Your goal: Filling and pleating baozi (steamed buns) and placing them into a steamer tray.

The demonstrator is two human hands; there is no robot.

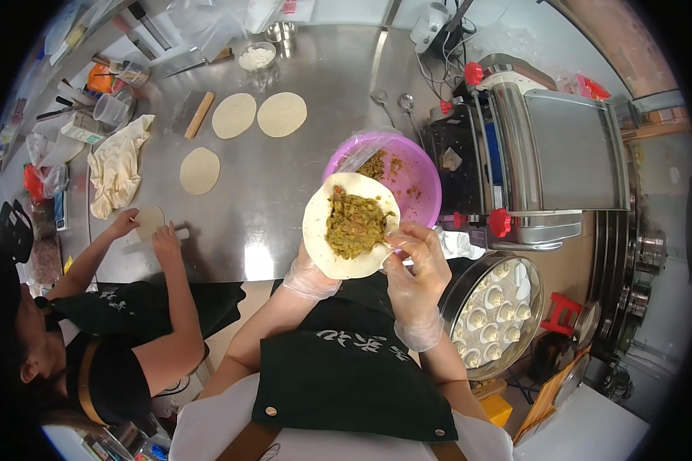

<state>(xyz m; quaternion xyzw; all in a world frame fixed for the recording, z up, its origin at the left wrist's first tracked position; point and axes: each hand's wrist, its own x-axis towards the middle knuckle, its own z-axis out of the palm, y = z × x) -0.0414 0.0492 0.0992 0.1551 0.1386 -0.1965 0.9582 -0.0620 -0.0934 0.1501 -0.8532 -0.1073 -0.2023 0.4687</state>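
My gloved left hand (310, 274) holds a round dough wrapper (321, 223) from beneath, its fingers mostly hidden. A mound of greenish-brown chopped filling (354, 224) lies on the wrapper. My gloved right hand (414, 273) pinches the wrapper's right edge between thumb and fingers. Just behind the wrapper, a purple bowl (421, 165) contains more of the filling, with clear plastic over part of its rim.
A co-worker's hands (161, 242) work dough with a white rolling pin at left. Dough rounds (281, 115) and a cloth (119, 161) lie on the steel table (338, 69). A roller machine (569, 146) stands right, above a steamer (538, 323) of pleated buns.
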